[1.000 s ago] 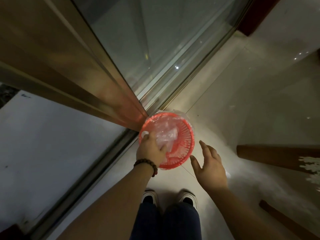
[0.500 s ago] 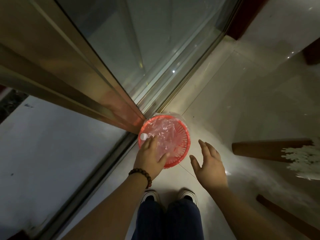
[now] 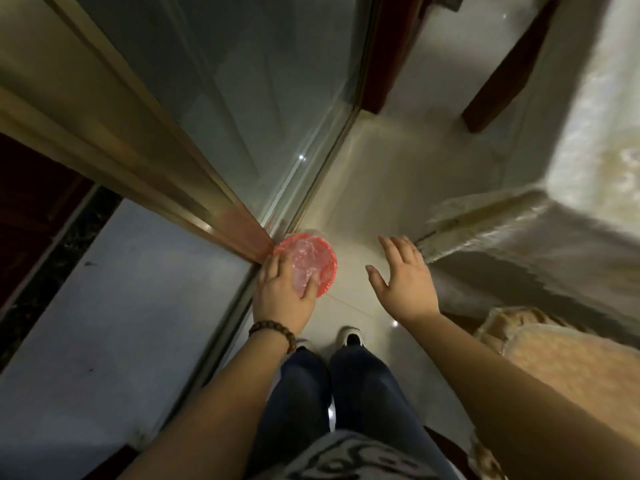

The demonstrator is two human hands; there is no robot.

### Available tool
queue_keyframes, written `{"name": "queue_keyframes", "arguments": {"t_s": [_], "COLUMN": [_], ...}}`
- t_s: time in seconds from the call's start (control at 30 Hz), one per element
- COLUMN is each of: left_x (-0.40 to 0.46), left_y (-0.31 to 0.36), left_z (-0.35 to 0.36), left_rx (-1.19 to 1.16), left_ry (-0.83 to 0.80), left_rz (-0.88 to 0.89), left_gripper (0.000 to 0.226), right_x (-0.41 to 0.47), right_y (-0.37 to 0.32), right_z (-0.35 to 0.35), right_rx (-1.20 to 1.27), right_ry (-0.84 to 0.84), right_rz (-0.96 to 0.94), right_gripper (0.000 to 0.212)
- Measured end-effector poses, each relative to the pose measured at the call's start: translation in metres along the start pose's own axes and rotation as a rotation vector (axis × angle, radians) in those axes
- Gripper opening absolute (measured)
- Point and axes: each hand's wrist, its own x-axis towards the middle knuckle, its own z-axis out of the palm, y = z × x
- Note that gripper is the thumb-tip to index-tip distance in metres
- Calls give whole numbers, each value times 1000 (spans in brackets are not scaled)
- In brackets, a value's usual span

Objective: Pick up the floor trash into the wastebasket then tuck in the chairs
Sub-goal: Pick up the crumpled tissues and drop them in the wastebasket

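Note:
A small red wastebasket (image 3: pixel 323 258) lined with a clear plastic bag stands on the pale floor, against the corner of a glass door frame. My left hand (image 3: pixel 282 294), with a bead bracelet on its wrist, hovers over the basket's near rim with fingers straight and nothing in it. To the right of the basket, apart from it, my right hand (image 3: pixel 403 280) is spread open above the floor. A cushioned chair seat (image 3: pixel 540 355) shows at the lower right. No trash shows on the floor.
A table with a pale lace cloth (image 3: pixel 540 233) fills the right side. A dark wooden chair leg (image 3: pixel 502 74) stands at the top right. The glass sliding door (image 3: pixel 242 91) and its metal track (image 3: pixel 221 327) run along the left. My shoes (image 3: pixel 351 337) are just behind the basket.
My head rose, so the basket looks smaller and the table and chair came into view. My left hand lifted back from inside the basket to its near rim. My right hand stayed open.

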Motion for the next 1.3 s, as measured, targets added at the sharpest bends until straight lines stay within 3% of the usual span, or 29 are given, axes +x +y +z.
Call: {"name": "queue_keyframes", "arguments": {"t_s": [0.2,0.5,0.9,1.3], "left_x": [-29,-39,-136,-325], "left_y": [58,88,118,131], "left_z": [-38,-49,4,77], "left_rx": [59,176,400,609], "left_ry": [-60,-203,-531,-798], "left_rz": [215,560,1038,1523], "left_gripper": [67,69,69,70], "right_x": [-52,-131,-291,-498], "right_y": [-10,-10,-13,-34], "right_z": [-55,-77,-35,23], "right_rx": [-17,32,174,310], "right_ry": [100,327,520,790], "right_rz": [133,484,1050,1587], "right_gripper": [58,57,57,56]}}
